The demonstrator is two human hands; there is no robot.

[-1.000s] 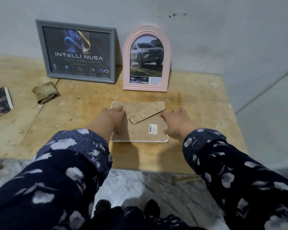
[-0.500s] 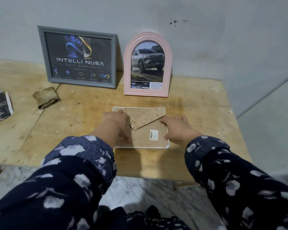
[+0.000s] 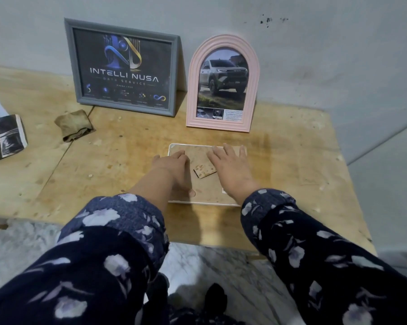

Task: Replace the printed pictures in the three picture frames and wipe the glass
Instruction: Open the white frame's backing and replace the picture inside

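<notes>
A white-edged picture frame (image 3: 207, 195) lies face down on the wooden table (image 3: 291, 160), its brown backing board and folding stand (image 3: 204, 170) facing up. My left hand (image 3: 172, 164) rests on the board's left side, thumb near the lower part. My right hand (image 3: 230, 166) lies flat with fingers spread across the right side, covering part of the stand. A grey frame (image 3: 124, 66) with an "Intelli Nusa" print leans on the wall behind. Beside it stands a pink arched frame (image 3: 222, 84) holding a truck picture.
A crumpled brown cloth (image 3: 74, 125) lies left of the frames. Loose printed pictures (image 3: 5, 137) sit at the table's far left. The table's front edge is close to me, with marble floor (image 3: 209, 266) below. The grey wall rises right behind the frames.
My right hand moved from the frame's right edge onto the backing board, over the stand. My left hand shifted slightly on the left side. The camera moved closer.
</notes>
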